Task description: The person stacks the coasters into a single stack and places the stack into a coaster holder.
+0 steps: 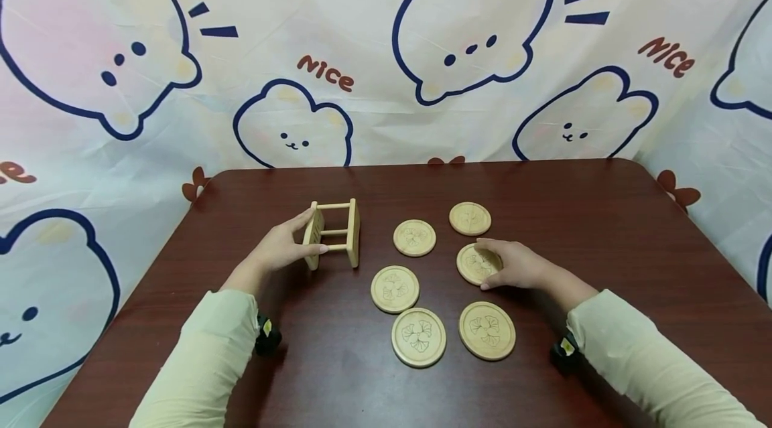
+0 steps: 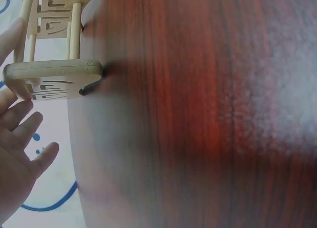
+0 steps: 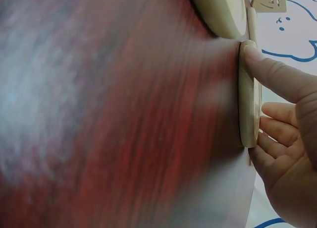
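A small pale wooden rack (image 1: 353, 235), two slotted side panels joined by thin rods, stands on the table left of centre. My left hand (image 1: 280, 246) grips its left panel, thumb at the near edge and forefinger at the far one. In the left wrist view the other fingers (image 2: 43, 159) hang loosely spread beside the panel. My right hand (image 1: 517, 266) pinches a round wooden coaster (image 1: 472, 263) by its rim between thumb and fingers. The right wrist view has this coaster (image 3: 246, 99) edge-on, low against the tabletop, thumb at its near rim.
More round coasters with engraved leaf patterns lie around: one at the back (image 1: 470, 218), one nearer the rack (image 1: 414, 238), one left of centre (image 1: 395, 289), and two in front, left (image 1: 419, 338) and right (image 1: 487, 331). A printed cloth (image 1: 374, 126) hangs behind the dark wooden table (image 1: 338, 374).
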